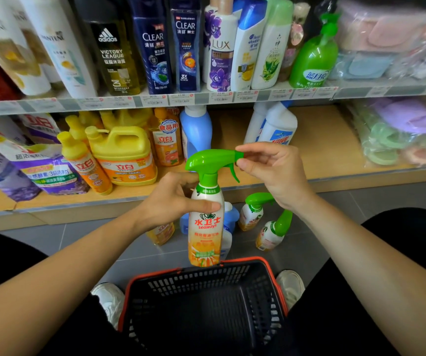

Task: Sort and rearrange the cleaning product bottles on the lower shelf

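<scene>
- Underfoot lies a grey tiled floor [360,199], and a store rack rises straight ahead of the crouching person.
- The lower shelf [330,140] is pale wood with a metal front edge; its middle stretch shows bare board.
- On its left stand purple refill bags [47,173], a yellow jug [124,155] and slim orange bottles [167,140]. A blue bottle [196,129] and white bottles [276,127] stand further back.
- The upper shelf [206,97] carries a strip of price tags and a row of shampoo and body-wash bottles.
- Plastic-wrapped pastel goods [399,132] fill the right end of both levels.
- A black mesh basket [258,268] with an orange rim sits on the floor between the person's knees and white shoes.
- The spray bottle [205,227] hangs upright in the air above the basket's far rim, in front of the lower shelf. It has a white body, an orange fruit label and a bright green trigger head.
- The left hand [173,201] grips its shoulder, thumb across the front.
- The right hand [270,170] pinches the nozzle tip of the trigger head between thumb and forefinger.
- Two matching spray bottles [253,211] stand on the floor beside it, near a blue floor bottle [232,217] and an orange one [160,233].
</scene>
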A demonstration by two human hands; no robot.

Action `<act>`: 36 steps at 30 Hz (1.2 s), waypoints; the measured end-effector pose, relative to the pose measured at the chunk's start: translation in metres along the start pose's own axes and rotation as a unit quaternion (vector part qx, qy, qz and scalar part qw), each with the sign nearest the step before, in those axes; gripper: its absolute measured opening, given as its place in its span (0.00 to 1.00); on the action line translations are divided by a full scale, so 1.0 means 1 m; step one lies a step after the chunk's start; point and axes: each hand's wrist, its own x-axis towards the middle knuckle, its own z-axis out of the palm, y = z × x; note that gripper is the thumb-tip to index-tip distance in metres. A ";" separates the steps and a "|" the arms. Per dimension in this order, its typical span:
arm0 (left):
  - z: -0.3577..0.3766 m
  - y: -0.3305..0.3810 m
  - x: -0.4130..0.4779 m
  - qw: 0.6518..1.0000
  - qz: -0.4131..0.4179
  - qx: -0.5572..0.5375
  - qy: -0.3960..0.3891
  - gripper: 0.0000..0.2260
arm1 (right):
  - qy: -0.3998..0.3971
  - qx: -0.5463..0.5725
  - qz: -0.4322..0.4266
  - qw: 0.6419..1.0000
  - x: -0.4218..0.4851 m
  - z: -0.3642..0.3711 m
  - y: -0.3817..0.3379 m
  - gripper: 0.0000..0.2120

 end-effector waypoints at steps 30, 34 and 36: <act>-0.001 0.009 0.002 0.951 -0.049 -0.197 0.233 0.18 | -0.102 -0.078 0.203 0.971 -0.035 0.057 0.028 0.40; -0.009 0.012 0.008 0.932 -0.100 -0.246 0.247 0.13 | -0.053 -0.129 0.166 0.976 -0.037 0.063 0.031 0.43; -0.013 0.012 0.009 0.925 -0.106 -0.267 0.250 0.12 | -0.027 -0.197 0.141 0.970 -0.040 0.067 0.031 0.43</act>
